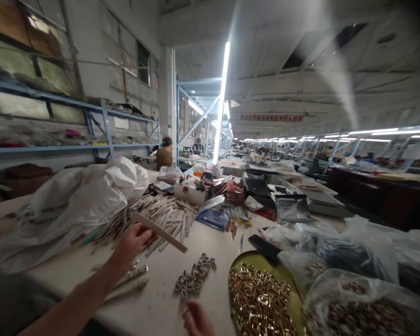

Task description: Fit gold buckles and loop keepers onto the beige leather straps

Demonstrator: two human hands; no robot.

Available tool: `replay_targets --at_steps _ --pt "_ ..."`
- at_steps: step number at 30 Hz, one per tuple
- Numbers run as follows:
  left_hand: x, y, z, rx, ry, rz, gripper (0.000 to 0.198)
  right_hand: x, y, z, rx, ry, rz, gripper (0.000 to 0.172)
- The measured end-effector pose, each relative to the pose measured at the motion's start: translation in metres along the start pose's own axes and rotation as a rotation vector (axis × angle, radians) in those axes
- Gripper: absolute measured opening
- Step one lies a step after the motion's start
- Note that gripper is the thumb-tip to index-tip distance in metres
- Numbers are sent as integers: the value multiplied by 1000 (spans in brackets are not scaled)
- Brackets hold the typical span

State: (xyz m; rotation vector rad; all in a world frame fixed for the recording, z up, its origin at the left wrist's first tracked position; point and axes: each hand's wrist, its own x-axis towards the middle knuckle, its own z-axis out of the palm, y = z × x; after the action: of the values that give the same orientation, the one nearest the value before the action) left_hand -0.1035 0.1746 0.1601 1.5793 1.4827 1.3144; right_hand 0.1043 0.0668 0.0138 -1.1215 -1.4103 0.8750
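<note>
Left hand point(133, 245) fingers closed on tan strip point(161, 232), held above worktop point(154, 303). Right hand point(196, 319) fingers curled, hold unclear, just below metal rings point(194, 275); brass parts point(259, 298) on tray point(240, 266) nearby.

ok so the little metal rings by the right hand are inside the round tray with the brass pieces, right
No, the head view shows the small metal rings by the right hand lying on the tabletop beside the round yellow tray of brass pieces, not inside it.
</note>
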Motion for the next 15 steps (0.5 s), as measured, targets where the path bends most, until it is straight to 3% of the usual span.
replay_targets --at_steps 1,3,5,9,15 --pt "-17 9 11 -173 -82 -102 18 1 0 -5 68 6 57 46" --pt "-46 16 33 -374 -222 -285 20 0 -6 -20 463 100 253 64" --pt "-67 12 52 -477 -278 -411 19 -5 -17 -39 683 177 317 61" --pt "-88 -12 81 -569 -331 -641 12 -22 -32 -66 621 304 375 38" --pt "-109 -40 99 -677 -381 -884 4 -40 -14 -70 503 393 487 27"
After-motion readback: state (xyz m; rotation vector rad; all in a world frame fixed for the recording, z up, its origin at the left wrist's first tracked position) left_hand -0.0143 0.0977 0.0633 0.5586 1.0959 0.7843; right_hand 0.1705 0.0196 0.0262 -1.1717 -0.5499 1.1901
